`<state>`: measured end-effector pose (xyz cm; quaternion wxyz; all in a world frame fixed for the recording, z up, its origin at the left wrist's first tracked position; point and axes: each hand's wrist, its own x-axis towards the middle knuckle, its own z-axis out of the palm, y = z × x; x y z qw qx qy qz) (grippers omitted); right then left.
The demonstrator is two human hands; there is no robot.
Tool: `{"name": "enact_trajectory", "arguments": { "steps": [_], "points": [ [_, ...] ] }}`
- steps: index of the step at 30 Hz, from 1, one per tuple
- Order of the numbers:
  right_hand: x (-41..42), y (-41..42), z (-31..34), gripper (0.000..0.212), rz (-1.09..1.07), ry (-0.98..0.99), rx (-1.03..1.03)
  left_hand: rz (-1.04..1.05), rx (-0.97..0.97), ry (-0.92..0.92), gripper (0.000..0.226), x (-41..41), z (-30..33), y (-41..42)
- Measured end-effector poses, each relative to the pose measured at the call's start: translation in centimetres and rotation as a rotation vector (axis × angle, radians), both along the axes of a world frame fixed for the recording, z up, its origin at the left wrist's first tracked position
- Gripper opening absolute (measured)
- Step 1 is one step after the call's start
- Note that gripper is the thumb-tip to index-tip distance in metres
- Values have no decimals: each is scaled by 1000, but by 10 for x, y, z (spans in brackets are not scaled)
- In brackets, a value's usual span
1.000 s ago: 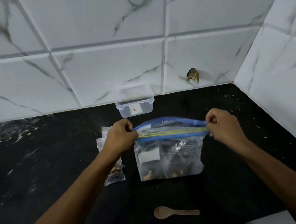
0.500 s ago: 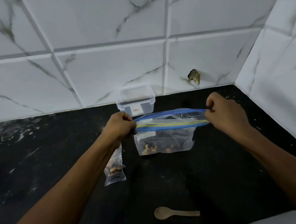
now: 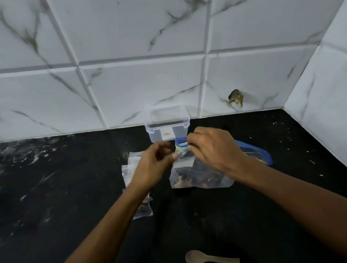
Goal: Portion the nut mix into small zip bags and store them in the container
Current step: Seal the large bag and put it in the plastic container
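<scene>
A large clear zip bag with a blue zip strip [image 3: 193,176] lies on the black counter, nuts showing at its bottom. My right hand [image 3: 213,149] pinches the left end of its blue top. My left hand [image 3: 152,166] hovers just left of that end, fingers loosely curled, thumb near the plastic, holding nothing that I can see. A small zip bag with nuts [image 3: 141,208] lies under my left forearm, partly hidden. The clear plastic container [image 3: 167,123] stands open against the wall behind my hands.
A wooden spoon [image 3: 211,259] lies near the counter's front. White marble tiles form the back wall and the right wall, meeting in a corner. A chipped hole [image 3: 236,98] marks the back wall. Crumbs dot the counter at right.
The big bag came down onto the counter. My right hand crossed from the zip's right end to its left end. My left hand let go of the bag.
</scene>
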<state>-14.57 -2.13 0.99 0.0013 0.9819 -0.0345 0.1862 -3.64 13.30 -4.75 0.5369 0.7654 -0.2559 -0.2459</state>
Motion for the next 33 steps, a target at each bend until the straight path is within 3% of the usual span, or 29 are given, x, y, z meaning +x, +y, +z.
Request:
{"name": "enact_trajectory", "arguments": {
  "steps": [2, 3, 6, 11, 15, 16, 19, 22, 27, 29, 31, 33],
  "points": [
    [0, -2, 5, 18, 17, 1, 44, -102, 154, -72, 55, -6, -33, 3],
    [0, -2, 6, 20, 22, 20, 60, -131, 183, -77, 51, -9, -45, 2],
    [2, -2, 8, 22, 40, 106, 63, -65, 226, -187, 10, -18, -62, -5],
    [2, -21, 33, 11, 23, -82, 335, 28, 222, -276, 24, -25, -76, -1],
    [3, -29, 42, 12, 1, -4, 495, -28, 201, -188, 12, -22, -68, 3],
    [3, -29, 40, 11, -14, 14, 521, -61, 186, -132, 4, -20, -63, 5],
    [2, -26, 37, 7, -41, 29, 563, -140, 12, -105, 46, -15, -46, 6],
    [3, -21, 38, 6, -32, 58, 610, -93, -238, -62, 62, -10, -5, -8],
    [2, -14, 36, 6, 24, 114, 721, -116, -311, -116, 24, 7, 42, -35],
    [-3, -22, 31, 21, 21, 213, 826, -78, -360, -86, 9, 7, 42, -40],
    [-15, -38, 29, 40, 10, 427, 726, 12, -421, -23, 14, 8, 38, -40],
    [-35, -58, 27, 35, -62, 641, 478, 115, -474, 10, 18, 13, 34, -33]
  ]
}}
